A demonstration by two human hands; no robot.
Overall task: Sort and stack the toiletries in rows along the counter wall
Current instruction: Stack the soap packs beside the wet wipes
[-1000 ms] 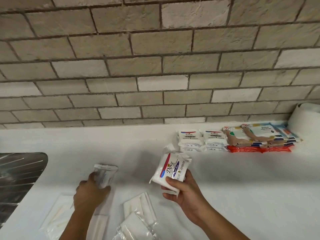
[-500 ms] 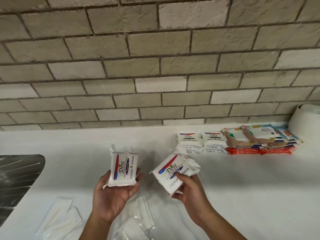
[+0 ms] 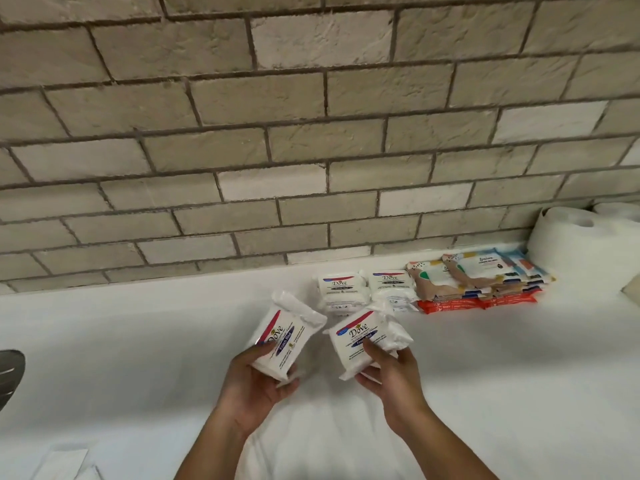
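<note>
My left hand (image 3: 254, 386) grips a white Dove soap pack (image 3: 285, 334) by its lower end, label up. Beside it my right hand (image 3: 391, 379) holds a second Dove pack (image 3: 363, 337), thumb on its label. Both packs hover above the white counter (image 3: 138, 358), close together but apart. Behind them, two short stacks of Dove packs (image 3: 367, 289) stand side by side near the brick wall (image 3: 311, 133). To their right lies a pile of colourful wipe packs (image 3: 478, 282) on red packs.
A white paper roll (image 3: 581, 247) stands at the far right by the wall. The metal sink edge (image 3: 10, 375) shows at the left. Clear plastic sachets (image 3: 65, 462) lie at the lower left counter edge.
My left hand picked a Dove pack off the counter and raised it. Both hands with their packs have moved right and toward the stacks by the wall.
</note>
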